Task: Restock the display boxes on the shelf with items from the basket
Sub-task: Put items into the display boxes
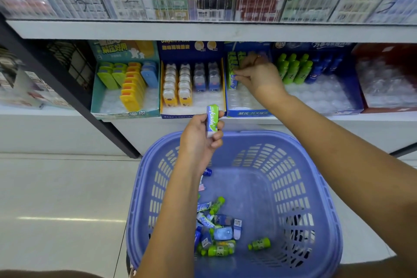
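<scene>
Several small items [214,230], among them miniature green bottles, blue packs and green-and-white sticks, lie heaped on the floor of the lilac basket [325,187] at six o'clock, nearest the wearer. Above its far rim, at the middle of the view, the left hand [199,142] curls its fingers round a green-and-white pack [212,122]. It holds the pack upright by its lower half, and the slanted script on it reads something like "Koala". By its look the pack is light, stiff and wrapped in slick film, so it is probably best pinched across the flat faces near the middle.

Farther off, toward one o'clock, the right hand [257,78] pinches a matching pack [233,81] between thumb and fingertips. It stands the pack in the left column of the blue display box [248,113] on the shelf [45,113]. That box's front lip carries Chinese characters, 解压 among them. At eleven o'clock the navy box [191,48] shows "Gaspard", and the teal box [126,115] beside it bears Chinese lettering too.
</scene>
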Available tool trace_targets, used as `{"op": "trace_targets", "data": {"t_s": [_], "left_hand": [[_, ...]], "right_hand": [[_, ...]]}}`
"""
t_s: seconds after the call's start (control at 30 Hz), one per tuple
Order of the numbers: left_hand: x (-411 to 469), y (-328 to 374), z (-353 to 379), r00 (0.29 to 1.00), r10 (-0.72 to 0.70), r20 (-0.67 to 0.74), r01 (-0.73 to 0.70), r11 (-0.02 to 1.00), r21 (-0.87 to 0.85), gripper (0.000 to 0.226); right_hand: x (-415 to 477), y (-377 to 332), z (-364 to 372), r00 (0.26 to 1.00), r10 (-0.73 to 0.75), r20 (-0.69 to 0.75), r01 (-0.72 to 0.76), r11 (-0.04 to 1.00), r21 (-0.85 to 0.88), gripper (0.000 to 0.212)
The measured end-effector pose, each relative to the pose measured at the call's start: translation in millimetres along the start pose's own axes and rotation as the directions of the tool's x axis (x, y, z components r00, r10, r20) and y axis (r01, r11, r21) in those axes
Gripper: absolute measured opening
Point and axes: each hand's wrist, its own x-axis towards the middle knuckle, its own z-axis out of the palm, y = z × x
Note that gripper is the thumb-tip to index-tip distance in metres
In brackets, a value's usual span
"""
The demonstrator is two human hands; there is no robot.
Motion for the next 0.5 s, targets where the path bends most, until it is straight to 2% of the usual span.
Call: {"op": "trace_targets", "data": {"t_s": [0.1, 0.17, 0.2, 0.23, 0.3, 0.37, 0.43, 0.5], "left_hand": [[2, -2, 4, 0.998, 0.053, -0.02, -0.053, 0.999, 0.001, 0.029], [3, -8, 6, 0.987, 0.153, -0.046, -0.147, 0.983, 0.106, 0.021], [4, -11, 7, 0.974, 0.222, -0.053, -0.207, 0.956, 0.207, 0.019], [5, -13, 8, 0.953, 0.299, -0.048, -0.268, 0.909, 0.32, 0.018], [6, -15, 11, 0.894, 0.448, -0.004, -0.387, 0.776, 0.498, 0.021], [7, -15, 15, 0.834, 0.551, 0.022, -0.453, 0.662, 0.597, 0.025], [8, -16, 19, 0.794, 0.607, 0.017, -0.474, 0.602, 0.642, 0.029], [9, -19, 23, 0.784, 0.618, 0.06, -0.486, 0.551, 0.678, 0.039]], "right_hand": [[-10, -1, 2, 0.998, -0.008, 0.056, 0.015, 0.992, -0.127, 0.034], [-18, -5, -2, 0.998, 0.005, 0.059, 0.0, 0.996, -0.09, 0.04], [-23, -9, -5, 0.997, 0.055, 0.049, -0.056, 0.998, 0.014, 0.039], [-27, -15, -10, 0.991, 0.11, 0.071, -0.122, 0.974, 0.193, 0.035], [-36, -26, -20, 0.95, 0.142, 0.28, -0.275, 0.807, 0.522, 0.024], [-44, -34, -29, 0.906, 0.041, 0.422, -0.305, 0.755, 0.581, 0.017], [-47, -37, -35, 0.926, 0.025, 0.376, -0.265, 0.753, 0.602, 0.014], [-41, -31, -38, 0.968, 0.116, 0.222, -0.23, 0.759, 0.609, 0.019]]}}
